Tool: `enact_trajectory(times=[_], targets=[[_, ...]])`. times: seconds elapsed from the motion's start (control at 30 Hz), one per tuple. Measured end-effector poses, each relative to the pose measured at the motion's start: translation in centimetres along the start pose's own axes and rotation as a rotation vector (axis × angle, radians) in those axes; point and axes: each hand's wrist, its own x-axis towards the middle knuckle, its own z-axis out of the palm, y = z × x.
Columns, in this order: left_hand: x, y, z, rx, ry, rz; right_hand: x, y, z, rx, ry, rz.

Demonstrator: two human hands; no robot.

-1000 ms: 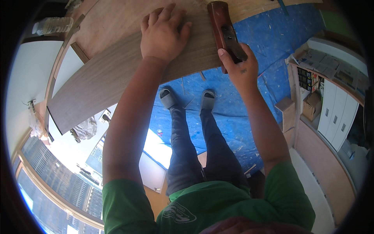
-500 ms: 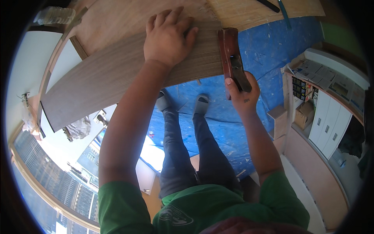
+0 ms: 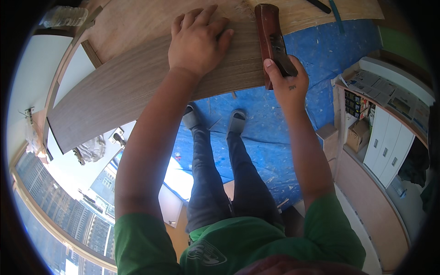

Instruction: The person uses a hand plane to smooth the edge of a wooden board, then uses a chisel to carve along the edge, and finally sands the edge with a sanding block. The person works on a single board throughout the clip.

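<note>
A long brown wood-grain board [image 3: 133, 75] lies across the bench, its near edge reaching out over the floor. My left hand [image 3: 195, 48] rests flat on it with the fingers spread. In my right hand [image 3: 292, 85] is a dark red wooden hand plane [image 3: 269, 39], gripped at its near end with the thumb on top. The plane sits along the board's right end and points away from me. Whether its sole touches the edge is hidden.
Beneath the board is a plywood bench top [image 3: 137, 23]. A dark bar [image 3: 318, 5] and a teal tool [image 3: 336, 16] lie at the far right. Blue sheeting [image 3: 270, 137] covers the floor. A white cabinet [image 3: 387, 142] stands right, a plastic bottle [image 3: 64, 17] far left.
My right hand has pushed the plane away from me along the board's right end. My left hand has stayed in nearly the same spot on the board.
</note>
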Motion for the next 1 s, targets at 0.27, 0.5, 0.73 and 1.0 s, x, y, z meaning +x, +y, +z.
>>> enact_trajectory(times=[0.27, 0.5, 0.73, 1.0], targets=[[0.0, -0.2, -0.2, -0.037, -0.022, -0.030, -3.2, -1.1, -0.9, 0.021, -0.069, 0.052], [0.1, 0.0, -0.3, -0.041, -0.039, -0.036, -1.0, -1.2, 0.0, 0.090, -0.040, 0.029], [0.2, 0.1, -0.4, -0.028, -0.047, -0.040, 1.3, -1.5, 0.7, 0.014, -0.032, 0.030], [0.1, 0.1, -0.4, -0.035, -0.031, -0.025, 2.6, -1.0, 1.6, 0.035, -0.016, -0.038]])
